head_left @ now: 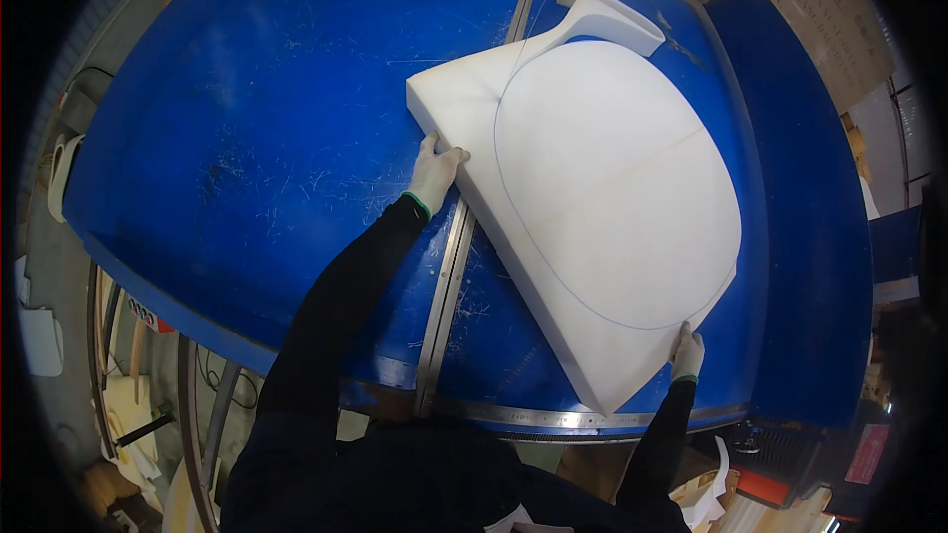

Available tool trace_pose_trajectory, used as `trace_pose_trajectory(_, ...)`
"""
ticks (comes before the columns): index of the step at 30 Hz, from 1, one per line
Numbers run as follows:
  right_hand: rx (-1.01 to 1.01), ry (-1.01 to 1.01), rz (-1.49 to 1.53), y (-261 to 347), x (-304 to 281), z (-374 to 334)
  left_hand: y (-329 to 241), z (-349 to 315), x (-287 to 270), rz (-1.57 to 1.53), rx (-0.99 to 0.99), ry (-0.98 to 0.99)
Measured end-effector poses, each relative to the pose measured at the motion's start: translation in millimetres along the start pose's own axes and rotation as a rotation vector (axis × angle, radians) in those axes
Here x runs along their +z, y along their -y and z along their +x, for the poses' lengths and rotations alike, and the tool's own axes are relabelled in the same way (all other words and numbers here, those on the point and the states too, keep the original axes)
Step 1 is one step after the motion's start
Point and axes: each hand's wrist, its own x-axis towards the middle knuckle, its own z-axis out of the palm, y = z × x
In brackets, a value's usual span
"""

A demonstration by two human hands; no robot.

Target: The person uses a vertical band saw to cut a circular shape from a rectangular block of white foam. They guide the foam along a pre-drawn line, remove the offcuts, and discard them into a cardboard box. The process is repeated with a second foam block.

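A thick white foam block (612, 188) lies flat on the blue table (286, 89). On its top a thin blue line (499, 153) curves round a large rounded shape. The block's far right side is rounded, and at the top a bent white foam strip (617, 15) curls away from it. My left hand (434, 173), in a white glove with a green cuff, grips the block's left edge, thumb on top. At the near right edge my right hand (686, 353), gloved alike, holds the block near its pointed corner. The undersides of both hands' grips are hidden.
A metal strip (444, 301) crosses the table under the block, and a metal ruler-like rail (533, 418) edges the near side. Beyond the table's right stands a blue panel (805, 197). Foam scraps (133, 424) lie low at the left, by metal legs.
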Motion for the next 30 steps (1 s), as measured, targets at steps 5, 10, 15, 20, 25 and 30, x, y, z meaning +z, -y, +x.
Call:
trace_pose_trajectory(5,-0.018,-0.018,0.021,8,10,-17,-2,12,0,0.027,-0.023,-0.023)
trace_pose_trajectory(10,0.005,0.003,0.002,14,13,-28,6,32,-2,-0.015,0.036,-0.008)
trace_pose_trajectory(15,0.045,-0.003,0.077,13,18,-35,4,47,1,-0.003,0.062,0.016)
trace_pose_trajectory(20,0.032,0.003,0.062,15,23,-49,1,59,0,0.021,0.057,0.052)
trace_pose_trajectory(25,0.05,0.028,0.09,17,27,-62,-2,79,-1,0.002,0.031,0.07)
trace_pose_trajectory(30,0.043,0.035,0.085,11,30,-68,-5,97,2,0.019,0.014,0.128)
